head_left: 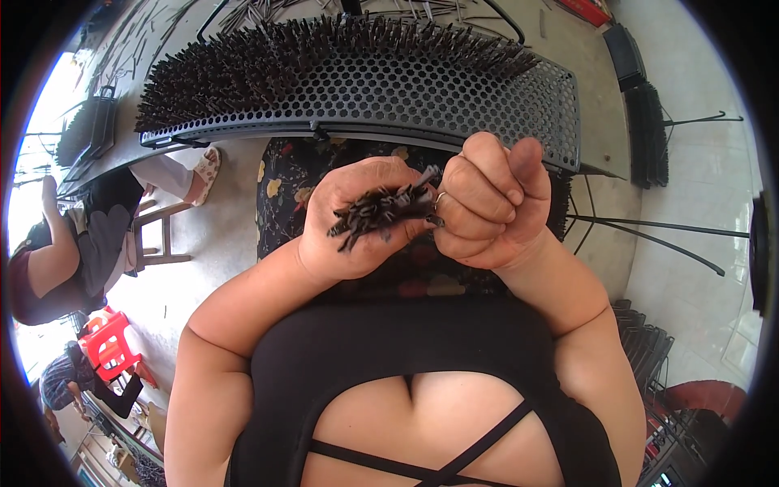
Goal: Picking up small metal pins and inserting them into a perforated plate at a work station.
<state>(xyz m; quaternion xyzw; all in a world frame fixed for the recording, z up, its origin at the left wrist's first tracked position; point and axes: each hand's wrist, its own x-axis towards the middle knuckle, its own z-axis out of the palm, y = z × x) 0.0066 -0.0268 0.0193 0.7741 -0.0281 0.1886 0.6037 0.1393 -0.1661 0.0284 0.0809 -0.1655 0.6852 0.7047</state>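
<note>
My left hand [324, 199] is wrapped round a bundle of thin dark brown strips [377, 213], their uneven ends sticking out toward me. Right beside it, my right hand [485, 203] is closed with the fingers curled in and the thumb up; its knuckles are next to the bundle's right end. What lies inside those fingers, if anything, is hidden. Both hands are raised in front of my chest, just short of a black perforated metal rack [454, 101]. Many similar dark strips [235, 77] stand upright in the rack's holes, dense at the left and along the back.
Loose strips [272, 11] lie on the table behind the rack. Black racks and thin metal rods [649, 223] stand at the right. Another person [97, 219] sits at the left by a wooden stool [166, 234]; a red plastic chair [114, 345] is nearer. Dark flowered cloth [284, 166] hangs below the rack.
</note>
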